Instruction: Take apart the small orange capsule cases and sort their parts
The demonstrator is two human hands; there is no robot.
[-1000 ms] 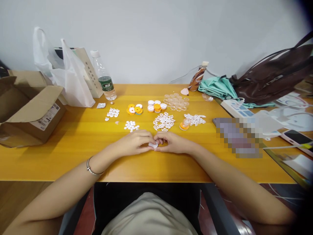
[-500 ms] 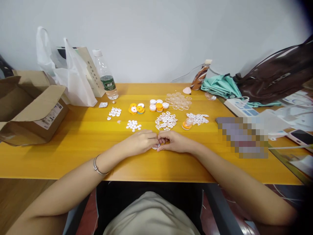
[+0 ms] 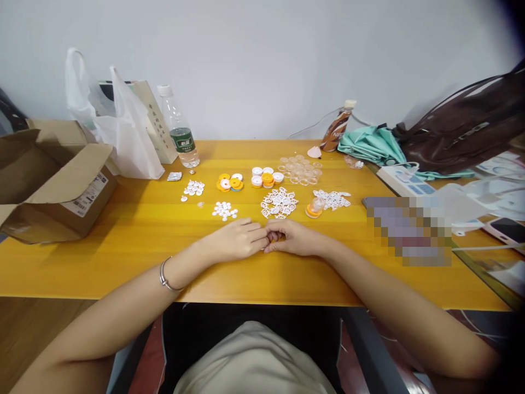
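My left hand [image 3: 240,239] and my right hand [image 3: 297,238] meet low over the middle of the table, fingertips touching. Both are closed around a small white round part, of which only a sliver shows under the left fingers. Just beyond the hands lies a heap of white openwork pieces [image 3: 279,203]. To the left are small white caps [image 3: 224,210]. An orange disc with clear parts stacked on it [image 3: 315,207] sits beyond my right hand, beside flat white pieces [image 3: 334,199].
Farther back lie orange and white discs [image 3: 229,183], white and orange round cases [image 3: 266,177] and clear rings [image 3: 301,169]. A cardboard box [image 3: 77,191], a plastic bag [image 3: 127,137] and a water bottle [image 3: 182,137] stand left. A power strip [image 3: 406,180] lies right.
My left fingers have shifted slightly and now cover most of the white round part that showed more before. My right hand is nearly unmoved. The view has shifted a little.
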